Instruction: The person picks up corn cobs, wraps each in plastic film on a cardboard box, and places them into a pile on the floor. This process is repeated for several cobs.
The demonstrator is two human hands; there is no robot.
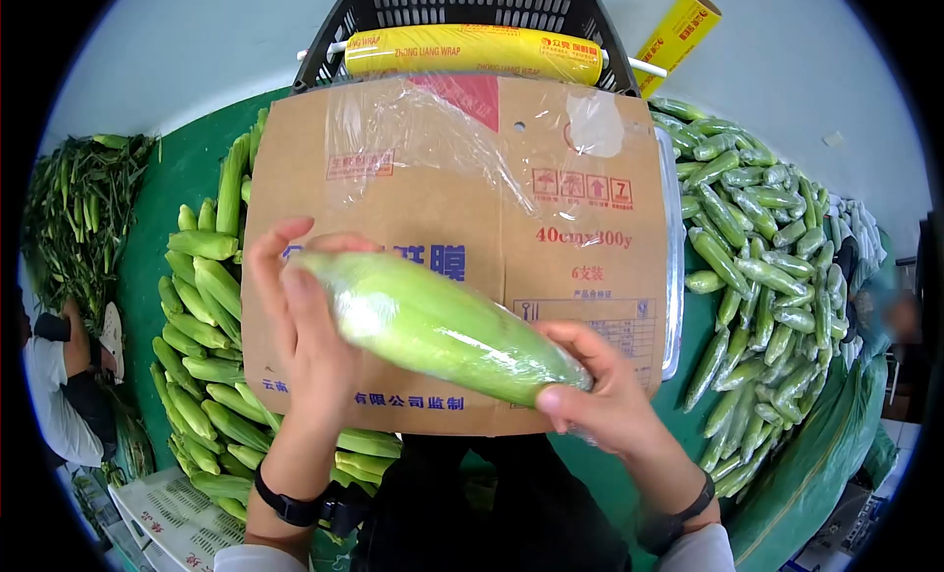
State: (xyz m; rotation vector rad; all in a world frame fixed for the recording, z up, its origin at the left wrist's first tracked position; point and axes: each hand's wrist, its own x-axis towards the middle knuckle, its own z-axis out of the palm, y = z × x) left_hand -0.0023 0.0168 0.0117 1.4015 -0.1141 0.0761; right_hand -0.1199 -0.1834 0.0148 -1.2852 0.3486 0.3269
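An ear of corn (433,326) in its green husk, wrapped in shiny clear film, is tilted above the cardboard. My right hand (600,390) grips its lower right end, where loose film gathers under the fingers. At the upper left end my left hand (310,321) is raised with its fingers apart, beside or lightly against the corn; whether it touches is hard to tell. Under both hands lies the printed cardboard sheet (580,267), with clear film (442,130) spread over its far part.
A yellow roll of wrap (472,53) on a white rod rests across a black crate (324,43). Another yellow tube (678,31) stands behind. Unwrapped corn (211,331) is heaped left, film-wrapped ears (767,277) right. At far left sits another person (64,395) near leafy husks (84,208).
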